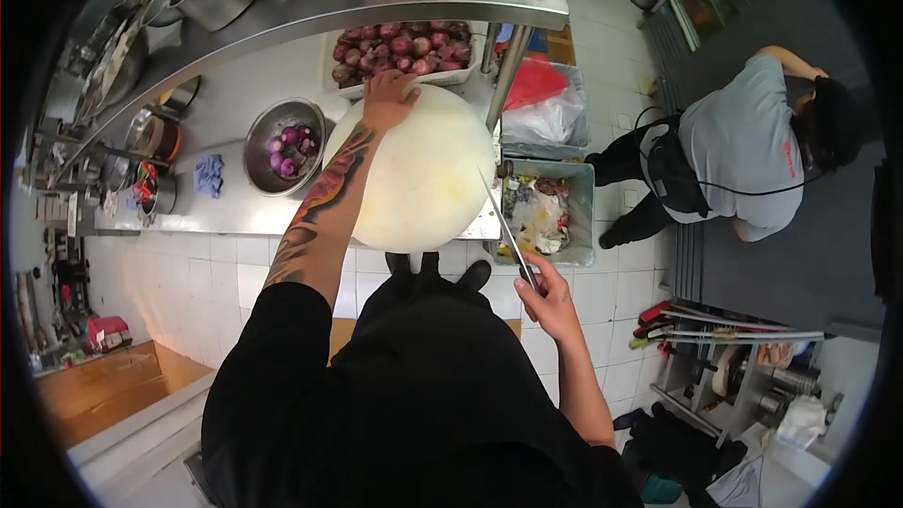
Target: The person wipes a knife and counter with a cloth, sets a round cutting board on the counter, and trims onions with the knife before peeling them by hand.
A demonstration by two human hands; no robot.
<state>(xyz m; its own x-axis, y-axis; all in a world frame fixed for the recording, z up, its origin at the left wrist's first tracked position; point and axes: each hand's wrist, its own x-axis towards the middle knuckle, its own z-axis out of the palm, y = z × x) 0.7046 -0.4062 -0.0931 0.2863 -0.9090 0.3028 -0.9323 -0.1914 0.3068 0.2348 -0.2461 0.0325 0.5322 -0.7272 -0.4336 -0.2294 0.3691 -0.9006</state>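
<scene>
- Head view: looks down on a pale round board (419, 169) at the near edge of the metal surface (188, 218), seemingly set there to be close to the body.
- Stretches the left hand (388, 102) over the board's far rim, by the tray (455, 78) of red onions (404, 45); shows fingers slightly apart, back upward. Cannot tell from here if pinching an onion or only bracing on the rim.
- Grips the knife (509, 230) by its handle in the right hand (550, 299), near side of the board, fingers curled round it; angles the blade away from the body, tip by the board's right rim, probably to leave the other arm free to reach.
- Has the bowl (256, 152) of peeled onions (288, 145) just left of the board, likely for handy reach.
- Has the bin (584, 226) of scraps (541, 216) right of the board, lower down, apparently for easy discarding.
- Shows another person (734, 146) farther right, well apart from the board.
</scene>
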